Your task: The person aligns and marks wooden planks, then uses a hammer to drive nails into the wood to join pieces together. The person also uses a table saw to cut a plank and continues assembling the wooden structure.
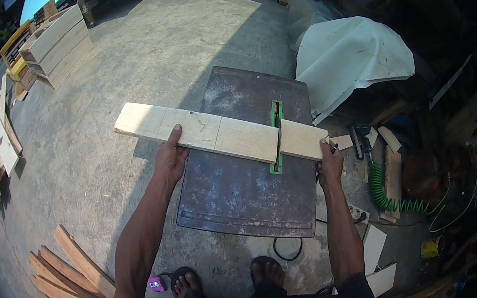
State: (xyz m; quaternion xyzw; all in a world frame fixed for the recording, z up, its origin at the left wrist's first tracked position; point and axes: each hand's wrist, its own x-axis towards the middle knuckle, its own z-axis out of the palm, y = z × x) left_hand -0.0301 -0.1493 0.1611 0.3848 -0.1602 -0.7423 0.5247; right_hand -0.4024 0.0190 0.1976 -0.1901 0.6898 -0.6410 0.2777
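A long pale board (212, 129) with pencil lines across it lies over a dark, worn saw table (239, 199). It ends at the slot of a green insert (275, 168), where a thin gap parts it from a short board piece (303, 138). My left hand (171, 156) is closed on the near edge of the long board, thumb on top. At the outer end of the short piece, my right hand (330, 164) grips it. A small dark, pen-like thing sticks out of the right fingers.
Loose wooden strips (70, 283) lie at lower left, near a pink tape measure (156, 284). Right of the saw are a green coiled hose (379, 191), a power strip (356, 213) and wood offcuts (375, 245). A white sheet (352, 54) covers something beyond; a wooden crate (59, 46) stands far left.
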